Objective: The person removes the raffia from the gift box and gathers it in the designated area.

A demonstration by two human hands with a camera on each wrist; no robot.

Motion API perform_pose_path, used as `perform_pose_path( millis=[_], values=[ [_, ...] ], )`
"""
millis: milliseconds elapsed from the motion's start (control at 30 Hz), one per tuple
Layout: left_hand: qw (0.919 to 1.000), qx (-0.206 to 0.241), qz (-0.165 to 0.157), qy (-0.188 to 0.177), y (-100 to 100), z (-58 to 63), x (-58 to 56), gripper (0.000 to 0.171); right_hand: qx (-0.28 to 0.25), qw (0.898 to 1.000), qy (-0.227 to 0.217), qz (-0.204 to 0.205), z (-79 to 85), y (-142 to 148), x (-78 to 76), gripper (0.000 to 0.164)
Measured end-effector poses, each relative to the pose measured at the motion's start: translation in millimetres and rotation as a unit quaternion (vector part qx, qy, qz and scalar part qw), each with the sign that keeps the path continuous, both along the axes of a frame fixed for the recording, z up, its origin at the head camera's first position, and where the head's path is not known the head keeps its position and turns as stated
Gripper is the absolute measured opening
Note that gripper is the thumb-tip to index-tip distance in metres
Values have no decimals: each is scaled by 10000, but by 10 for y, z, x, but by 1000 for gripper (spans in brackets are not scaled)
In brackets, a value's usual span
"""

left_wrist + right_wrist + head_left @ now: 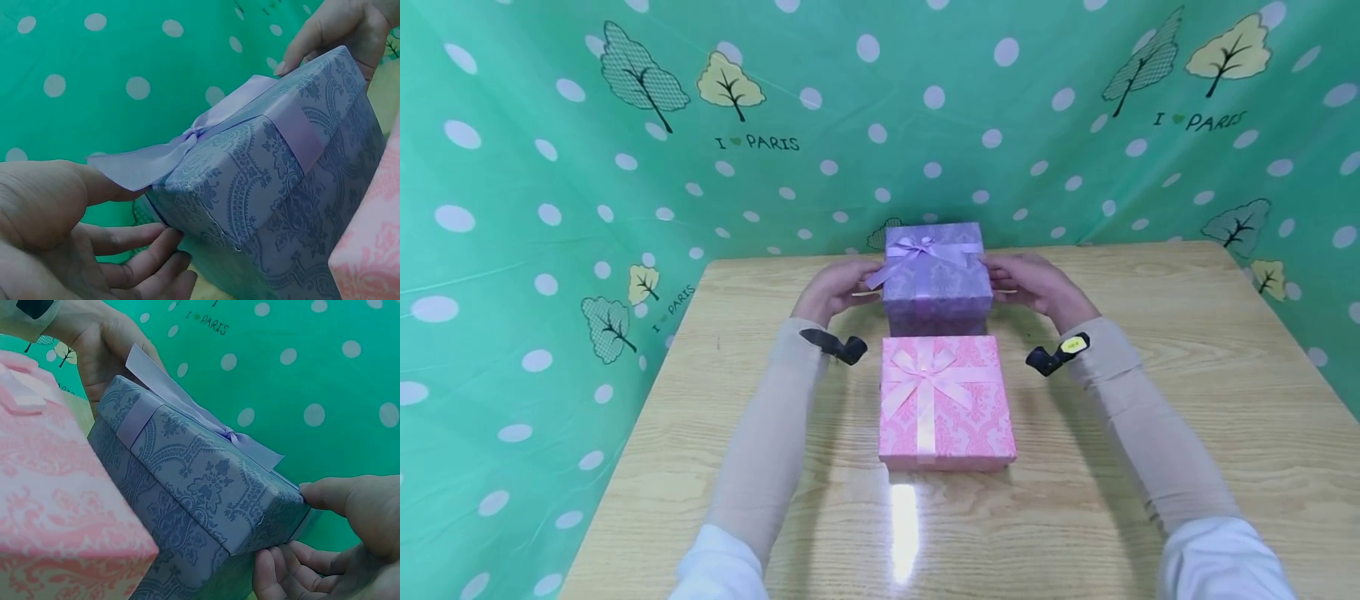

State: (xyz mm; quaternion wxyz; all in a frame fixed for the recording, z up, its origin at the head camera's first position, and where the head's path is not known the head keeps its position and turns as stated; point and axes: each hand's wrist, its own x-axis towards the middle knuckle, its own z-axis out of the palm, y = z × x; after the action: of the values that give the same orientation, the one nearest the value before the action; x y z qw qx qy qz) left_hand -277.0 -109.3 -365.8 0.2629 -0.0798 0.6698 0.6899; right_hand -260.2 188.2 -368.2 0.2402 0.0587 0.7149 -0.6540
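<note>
A purple patterned gift box [936, 323] stands at the far side of the table, topped by a lid [942, 282] with a lilac ribbon bow [917, 250]. At the lid's left side, my left hand [841, 287] holds it between thumb and fingers, with the fingertips [170, 234] by its lower edge. My right hand [1033, 282] grips the opposite side, its thumb [325, 492] near the top and its fingers below. The lid appears seated on the box. Directly in front stands a pink patterned gift box [955, 421] with a pale pink bow [925, 375].
Both boxes are on a light wooden table [737, 400]. Behind and to the left hangs a green cloth [820, 67] with white dots and printed trees, close behind the purple box. The pink box lies between the two forearms.
</note>
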Motion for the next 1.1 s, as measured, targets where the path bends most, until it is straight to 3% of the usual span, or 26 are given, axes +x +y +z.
perform_pose_path(
  millis=[400, 633, 867, 967, 1100],
  values=[
    [9965, 64, 199, 804, -15, 223, 6, 28, -361, 9979, 527, -119, 297, -19, 55, 46],
    [9931, 352, 168, 1104, -44, 359, 27, 46, 73, 9914, 1288, -208, 481, -96, 97, 57],
    [9859, 615, 400, 1507, -115, 453, 54, 49, 484, 9802, 1875, -420, 599, -163, 150, 55],
    [9840, 653, 441, 1599, -137, 473, 66, 52, 224, 9810, 1863, -496, 622, -197, 176, 55],
    [9825, 787, 538, 1600, -160, 481, 82, 56, -627, 9829, 1663, -483, 635, -259, 212, 56]
  ],
)
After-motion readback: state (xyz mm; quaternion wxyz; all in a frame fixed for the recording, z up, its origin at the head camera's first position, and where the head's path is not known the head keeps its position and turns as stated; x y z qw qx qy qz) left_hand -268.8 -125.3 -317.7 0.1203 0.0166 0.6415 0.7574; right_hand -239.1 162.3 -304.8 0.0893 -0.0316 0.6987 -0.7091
